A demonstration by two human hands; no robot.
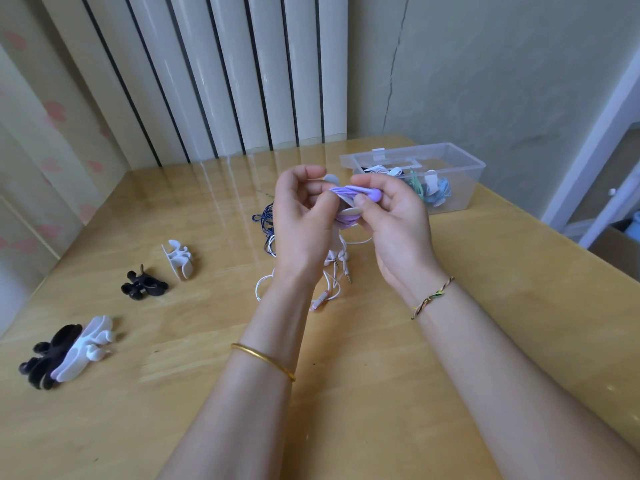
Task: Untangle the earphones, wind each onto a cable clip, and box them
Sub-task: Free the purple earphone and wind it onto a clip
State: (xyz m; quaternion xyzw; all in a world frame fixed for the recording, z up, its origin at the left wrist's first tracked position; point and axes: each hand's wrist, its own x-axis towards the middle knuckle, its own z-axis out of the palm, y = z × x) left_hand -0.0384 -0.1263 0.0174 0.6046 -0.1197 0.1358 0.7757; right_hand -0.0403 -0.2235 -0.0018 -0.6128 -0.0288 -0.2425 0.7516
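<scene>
**While One Purple Set Goes On Its Clip, A Tangle Still Waits**

Although several wound sets [438, 190] already lie inside the clear box [464, 164], the job looks roughly half done. Just left of the box and held above the worktop [381, 393], the left grip [304, 216] is clenched round a pale cable clip [349, 212]. The right grip [398, 220] pinches the purple earphones [349, 192], whose cord is mostly wrapped on that clip. An earbud shows at the right fingertips, so I judge this winding to be near its end, with only tucking and boxing left for this set.

Left of the box and below the hands, a knot of white and dark blue cords [266, 220] lies on the worktop, not yet separated; how many sets it holds I cannot tell. Farther left of the box, spare clips wait unused: a white clip [180, 259], a black clip [143, 284], and farthest from the box a black and white pair [65, 351] touching each other.

That worktop is glossy, pale wood with light glare. Behind the box rises a cracked greenish wall [485, 81], and left of the box white vertical panels [242, 71] stand against the far edge.
</scene>
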